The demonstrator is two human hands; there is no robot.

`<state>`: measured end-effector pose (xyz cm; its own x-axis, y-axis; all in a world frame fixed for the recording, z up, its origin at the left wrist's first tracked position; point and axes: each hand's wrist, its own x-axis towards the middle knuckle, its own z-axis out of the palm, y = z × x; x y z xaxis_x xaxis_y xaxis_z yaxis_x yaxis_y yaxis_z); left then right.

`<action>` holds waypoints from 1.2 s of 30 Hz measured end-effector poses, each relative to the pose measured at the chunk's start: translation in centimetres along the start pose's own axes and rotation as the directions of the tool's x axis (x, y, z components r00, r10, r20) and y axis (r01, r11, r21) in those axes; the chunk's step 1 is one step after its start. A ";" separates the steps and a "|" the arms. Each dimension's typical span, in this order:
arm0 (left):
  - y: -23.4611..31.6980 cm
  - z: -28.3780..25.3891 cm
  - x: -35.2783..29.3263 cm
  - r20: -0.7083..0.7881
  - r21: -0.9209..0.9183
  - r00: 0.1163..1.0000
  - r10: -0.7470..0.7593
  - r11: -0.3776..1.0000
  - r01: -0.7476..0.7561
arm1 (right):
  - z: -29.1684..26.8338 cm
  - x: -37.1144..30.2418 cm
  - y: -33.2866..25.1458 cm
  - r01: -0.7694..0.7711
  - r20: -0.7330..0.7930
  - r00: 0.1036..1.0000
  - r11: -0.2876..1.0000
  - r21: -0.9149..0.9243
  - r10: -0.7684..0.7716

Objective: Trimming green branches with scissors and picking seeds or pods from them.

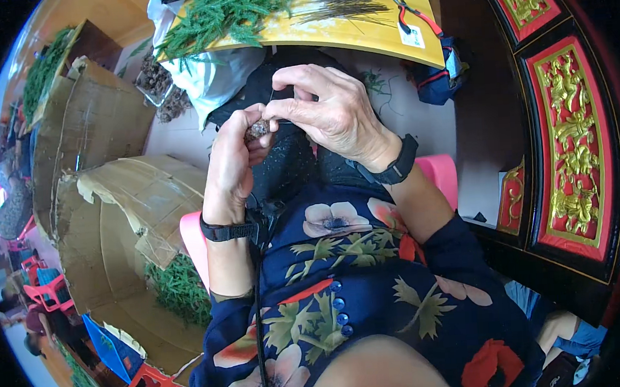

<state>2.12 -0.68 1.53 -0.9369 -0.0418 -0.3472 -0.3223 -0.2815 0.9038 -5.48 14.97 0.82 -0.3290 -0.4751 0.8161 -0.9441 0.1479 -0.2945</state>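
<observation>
Above my lap, my left hand [230,147] is closed around a small brown pine cone [257,130], which shows between thumb and fingers. My right hand [333,114] meets it from the right, thumb and forefinger pinched at the cone's upper edge. A thin dark wire [271,95] shows beside the right fingertips; its far end is hidden by the hand. Beyond both hands, a yellow table [379,40] bears green artificial sprigs [221,18], a loose bundle of thin brown wires [344,1] and red-handled pliers [415,15].
At left stand large torn cardboard boxes [100,128], one with green sprigs [177,290] inside. A wire basket of pine cones [155,79] is beside a white plastic bag [211,79]. A carved red-and-gold panel [573,149] borders the right. Other people are at far left.
</observation>
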 end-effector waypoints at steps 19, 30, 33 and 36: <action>-0.9 2.2 -0.8 -0.042 0.646 0.839 0.543 0.655 -0.392 | 0.2 -0.5 -1.6 -0.403 0.099 0.911 0.915 0.009 0.400; -0.6 0.2 -0.1 -0.025 0.160 0.948 0.317 0.938 -0.309 | -2.0 0.8 -0.6 -0.532 0.236 0.847 0.756 0.382 0.477; 0.8 0.7 -0.7 0.005 0.034 0.975 0.224 0.974 -0.224 | -1.8 1.3 -0.4 -0.326 0.160 0.944 0.897 0.299 0.289; 0.2 0.4 -0.1 0.025 0.001 0.982 0.188 0.982 -0.188 | -1.5 0.4 0.7 -0.187 0.153 0.975 0.964 0.192 0.159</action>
<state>2.10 -0.33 1.82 -0.9839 -0.0698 -0.1647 -0.1406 -0.2674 0.9533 -6.28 16.19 1.64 -0.4677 -0.5728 0.6732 -0.8446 0.0649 -0.5315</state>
